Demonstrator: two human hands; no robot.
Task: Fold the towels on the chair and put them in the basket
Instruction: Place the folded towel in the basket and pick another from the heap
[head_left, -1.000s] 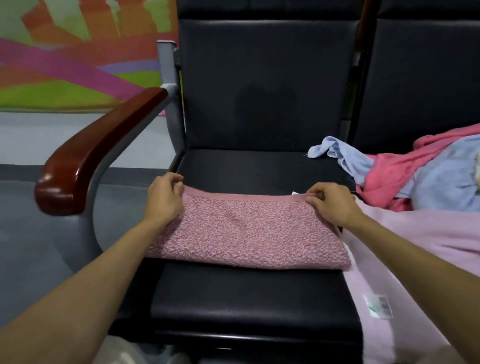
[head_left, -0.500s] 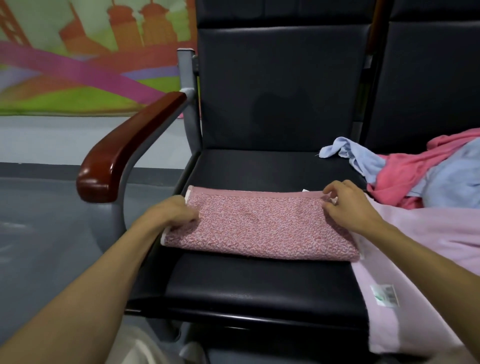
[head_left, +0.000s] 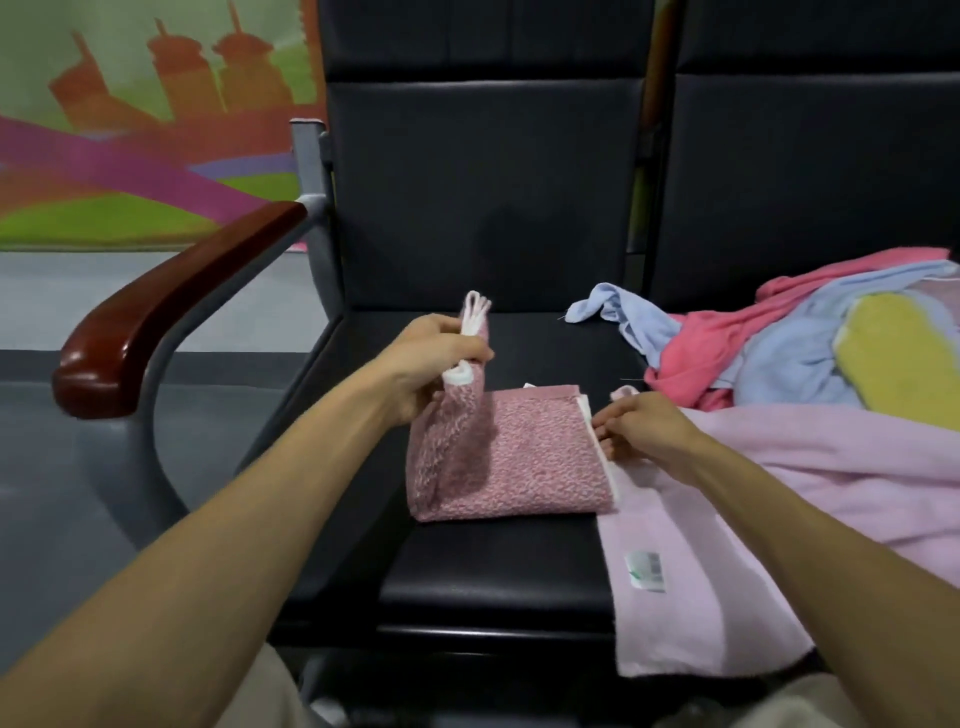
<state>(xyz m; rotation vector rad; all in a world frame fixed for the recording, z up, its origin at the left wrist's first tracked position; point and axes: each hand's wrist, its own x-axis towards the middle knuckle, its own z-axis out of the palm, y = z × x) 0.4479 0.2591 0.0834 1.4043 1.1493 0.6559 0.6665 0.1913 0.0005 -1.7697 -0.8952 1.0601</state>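
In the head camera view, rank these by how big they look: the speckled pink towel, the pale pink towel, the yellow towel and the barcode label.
1. pale pink towel
2. speckled pink towel
3. yellow towel, farther off and cut by the frame edge, so its rank is unsure
4. barcode label

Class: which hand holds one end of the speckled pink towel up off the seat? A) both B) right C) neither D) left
D: the left hand grips the raised end of the speckled pink towel; the right hand touches its flat end.
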